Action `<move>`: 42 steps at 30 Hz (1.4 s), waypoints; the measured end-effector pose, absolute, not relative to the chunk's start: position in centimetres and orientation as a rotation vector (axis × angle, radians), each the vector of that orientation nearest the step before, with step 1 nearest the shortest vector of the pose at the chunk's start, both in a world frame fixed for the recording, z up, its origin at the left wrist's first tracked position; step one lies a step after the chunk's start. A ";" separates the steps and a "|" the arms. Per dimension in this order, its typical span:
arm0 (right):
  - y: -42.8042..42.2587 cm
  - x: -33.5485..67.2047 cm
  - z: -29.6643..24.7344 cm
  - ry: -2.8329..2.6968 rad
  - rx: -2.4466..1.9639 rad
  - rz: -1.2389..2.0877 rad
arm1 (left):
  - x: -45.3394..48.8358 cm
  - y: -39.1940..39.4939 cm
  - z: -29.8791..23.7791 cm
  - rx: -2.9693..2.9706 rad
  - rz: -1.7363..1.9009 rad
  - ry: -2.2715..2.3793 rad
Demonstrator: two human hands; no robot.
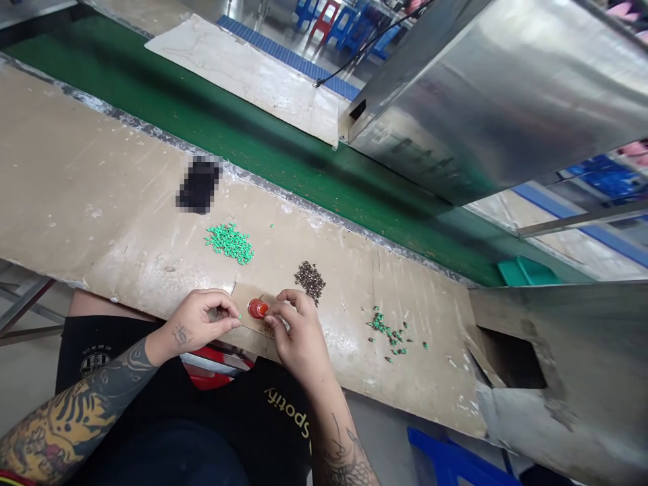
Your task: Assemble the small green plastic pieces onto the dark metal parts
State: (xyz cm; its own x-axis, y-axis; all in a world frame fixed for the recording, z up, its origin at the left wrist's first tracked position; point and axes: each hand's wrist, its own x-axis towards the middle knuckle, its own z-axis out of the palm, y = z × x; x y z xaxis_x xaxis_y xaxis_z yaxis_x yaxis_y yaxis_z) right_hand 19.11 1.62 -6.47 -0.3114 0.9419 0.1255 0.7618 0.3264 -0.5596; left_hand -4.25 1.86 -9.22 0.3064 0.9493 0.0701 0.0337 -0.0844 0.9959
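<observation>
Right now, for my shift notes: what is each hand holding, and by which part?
The right hand seems to hold the small red round piece by its side; the left hand pinches something too small to tell.

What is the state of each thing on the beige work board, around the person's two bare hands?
left hand, fingers pinched together beside the red piece; anything held is too small to tell
right hand, fingertips on the red piece
small round red piece, gripped at the right hand's fingertips
heap of green granules, piled loosely
heap of dark brown granules, piled loosely
scattered green granules, spread apart
</observation>
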 end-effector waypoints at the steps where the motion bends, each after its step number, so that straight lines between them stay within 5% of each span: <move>1: 1.7 19.1 -6.4 -2.173 -1.505 0.560 | -4.3 1.8 -9.4 1.419 1.005 0.972; 32: -1.0 19.9 -7.8 -2.141 -1.627 0.663 | -3.8 -1.1 -7.7 1.257 1.061 1.021; 42: -5.5 18.4 -4.0 -1.565 -1.092 1.199 | -2.6 -2.8 -5.9 1.261 1.007 0.799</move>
State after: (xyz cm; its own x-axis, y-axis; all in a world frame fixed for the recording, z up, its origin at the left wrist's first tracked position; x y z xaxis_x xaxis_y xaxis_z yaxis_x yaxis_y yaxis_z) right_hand 18.41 -5.52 -3.98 -0.2484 0.9614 0.1187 0.1361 0.1560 -0.9783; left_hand -2.59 -2.81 -5.91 0.3741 0.9261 0.0493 -0.1630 0.0133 0.9865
